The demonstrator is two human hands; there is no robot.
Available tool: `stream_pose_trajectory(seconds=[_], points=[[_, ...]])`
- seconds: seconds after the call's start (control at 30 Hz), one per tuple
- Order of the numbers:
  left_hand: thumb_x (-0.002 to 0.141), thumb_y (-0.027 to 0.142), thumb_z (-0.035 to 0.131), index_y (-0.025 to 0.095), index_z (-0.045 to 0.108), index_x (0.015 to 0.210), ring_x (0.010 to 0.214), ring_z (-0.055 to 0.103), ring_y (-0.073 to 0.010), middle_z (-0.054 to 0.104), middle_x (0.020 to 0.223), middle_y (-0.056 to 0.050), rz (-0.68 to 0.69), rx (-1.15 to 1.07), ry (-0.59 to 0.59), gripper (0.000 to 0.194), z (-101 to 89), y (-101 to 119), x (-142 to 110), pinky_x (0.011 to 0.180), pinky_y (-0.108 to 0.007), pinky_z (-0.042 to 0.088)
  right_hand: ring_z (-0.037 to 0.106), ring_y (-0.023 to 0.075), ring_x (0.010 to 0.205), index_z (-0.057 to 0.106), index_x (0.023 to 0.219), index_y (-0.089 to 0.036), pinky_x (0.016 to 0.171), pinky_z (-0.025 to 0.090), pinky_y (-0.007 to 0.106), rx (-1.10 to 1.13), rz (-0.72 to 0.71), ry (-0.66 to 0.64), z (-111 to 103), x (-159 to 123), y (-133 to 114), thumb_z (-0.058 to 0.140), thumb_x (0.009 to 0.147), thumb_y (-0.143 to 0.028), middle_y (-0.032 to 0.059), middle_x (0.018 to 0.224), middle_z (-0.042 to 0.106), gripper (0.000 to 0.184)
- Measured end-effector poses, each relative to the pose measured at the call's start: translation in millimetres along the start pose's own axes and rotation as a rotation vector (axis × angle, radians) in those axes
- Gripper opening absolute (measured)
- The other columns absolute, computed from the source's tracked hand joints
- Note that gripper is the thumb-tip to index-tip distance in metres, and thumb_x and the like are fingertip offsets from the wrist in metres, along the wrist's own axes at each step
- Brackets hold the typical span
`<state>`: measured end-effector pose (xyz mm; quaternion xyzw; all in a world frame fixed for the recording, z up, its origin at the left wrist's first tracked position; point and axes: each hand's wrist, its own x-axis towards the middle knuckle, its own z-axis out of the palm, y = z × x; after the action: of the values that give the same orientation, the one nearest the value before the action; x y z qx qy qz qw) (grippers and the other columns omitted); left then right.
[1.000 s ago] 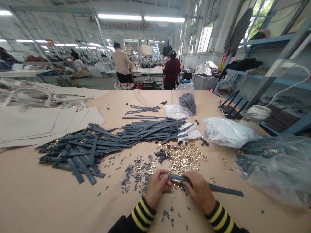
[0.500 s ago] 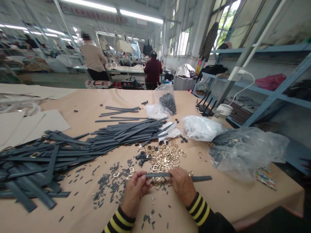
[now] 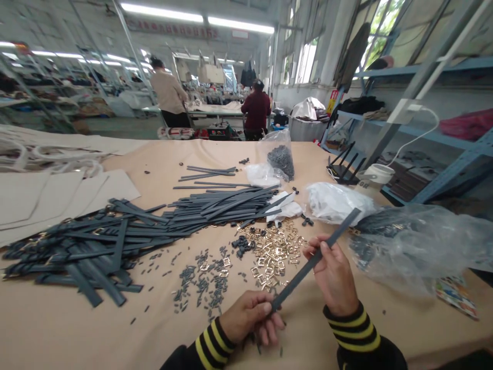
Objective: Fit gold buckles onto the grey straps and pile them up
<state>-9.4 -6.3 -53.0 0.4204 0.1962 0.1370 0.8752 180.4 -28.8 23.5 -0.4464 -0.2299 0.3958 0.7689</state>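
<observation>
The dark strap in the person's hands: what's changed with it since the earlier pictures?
The dark strap was nearly level; now it slants, its free end raised to the right. The right hand has risen and turned with it; the left hand has shifted slightly nearer the person. Both hands hold the strap, as before. The strap pile and gold buckles look unchanged.

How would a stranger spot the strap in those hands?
Start with the wide tan table, then look to its near side, right of the middle. A flat dark grey strap slants up from the left hand to the right hand, its far end sticking out beyond. Unlike the piled straps farther back, this one is gripped in both hands.
</observation>
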Motion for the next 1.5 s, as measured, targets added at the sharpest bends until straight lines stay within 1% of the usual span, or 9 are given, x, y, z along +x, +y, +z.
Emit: stream_pose_trajectory(seconds=[0.33,0.53,0.6,0.67,0.83,0.9,1.13,1.37,1.5], points=[[0.072,0.036,0.060,0.012,0.048,0.068,0.033,0.051,-0.0052,0.061,0.054,-0.002,0.066,-0.141,0.238,0.027,1.0,6,5,0.028,-0.010,0.036,0.060,0.0153,0.080,0.061,0.083,-0.018,0.071,0.052,0.027,-0.089,0.227,0.186,-86,-24,15,0.067,0.068,-0.031,0.0023,0.085,0.065,0.021],[0.073,0.035,0.058,0.012,0.048,0.065,0.030,0.048,-0.0045,0.058,0.048,0.001,0.096,-0.139,0.305,0.027,2.0,7,5,0.026,-0.010,0.032,0.062,0.0150,0.065,0.062,0.078,-0.015,0.058,0.052,0.025,-0.316,0.493,0.048,-107,-39,15,0.066,0.068,-0.040,0.0050,0.077,0.068,0.027],[0.073,0.035,0.058,0.012,0.048,0.065,0.029,0.046,-0.0038,0.056,0.046,0.002,0.091,-0.140,0.324,0.027,2.9,7,5,0.026,-0.010,0.031,0.058,0.0135,0.052,0.062,0.073,-0.014,0.047,0.048,0.023,-0.562,0.508,-0.073,-106,-40,14,0.060,0.071,-0.046,0.0046,0.066,0.066,0.032],[0.073,0.035,0.059,0.012,0.048,0.066,0.028,0.045,-0.0033,0.055,0.045,0.002,0.075,-0.143,0.346,0.026,3.4,7,5,0.026,-0.009,0.029,0.055,0.0135,0.047,0.061,0.069,-0.015,0.043,0.045,0.024,-0.835,0.353,-0.158,-99,-39,13,0.054,0.074,-0.049,0.0023,0.058,0.062,0.034],[0.073,0.036,0.058,0.012,0.047,0.065,0.026,0.040,-0.0023,0.053,0.043,0.004,0.082,-0.118,0.340,0.027,2.2,5,5,0.025,-0.009,0.027,0.053,0.0234,0.094,0.059,0.094,-0.019,0.082,0.044,0.036,-1.178,-0.243,-0.456,-53,-30,17,0.050,0.079,-0.033,0.0087,0.098,0.060,0.023],[0.074,0.036,0.057,0.013,0.046,0.066,0.026,0.040,-0.0022,0.052,0.044,0.004,0.105,-0.108,0.339,0.027,2.2,4,6,0.025,-0.009,0.026,0.050,0.0238,0.097,0.058,0.097,-0.019,0.084,0.041,0.038,-1.246,-0.338,-0.628,-35,-27,22,0.049,0.080,-0.027,0.0092,0.101,0.058,0.020],[0.075,0.038,0.055,0.016,0.043,0.068,0.028,0.040,-0.0024,0.048,0.046,0.008,0.216,-0.129,0.461,0.027,8.3,1,10,0.026,-0.010,0.026,0.052,0.0123,0.060,0.055,0.074,-0.017,0.058,0.040,0.023,-0.970,0.046,-0.958,-16,-21,37,0.045,0.083,-0.027,-0.0010,0.065,0.057,0.017],[0.075,0.044,0.051,0.017,0.038,0.063,0.031,0.036,-0.0026,0.048,0.045,0.005,0.174,-0.089,0.397,0.033,8.4,3,12,0.030,-0.012,0.025,0.051,0.0090,0.055,0.057,0.084,-0.013,0.052,0.040,0.020,-0.454,0.384,-0.973,-19,-14,56,0.052,0.079,-0.041,0.0011,0.068,0.059,0.028],[0.077,0.041,0.046,0.019,0.038,0.073,0.031,0.030,-0.0039,0.044,0.046,0.008,0.173,0.089,0.554,0.024,8.0,3,12,0.031,-0.015,0.020,0.051,0.0074,0.052,0.056,0.080,-0.013,0.049,0.038,0.019,-0.379,0.413,-0.935,-18,-13,66,0.056,0.077,-0.039,0.0011,0.066,0.059,0.026]])
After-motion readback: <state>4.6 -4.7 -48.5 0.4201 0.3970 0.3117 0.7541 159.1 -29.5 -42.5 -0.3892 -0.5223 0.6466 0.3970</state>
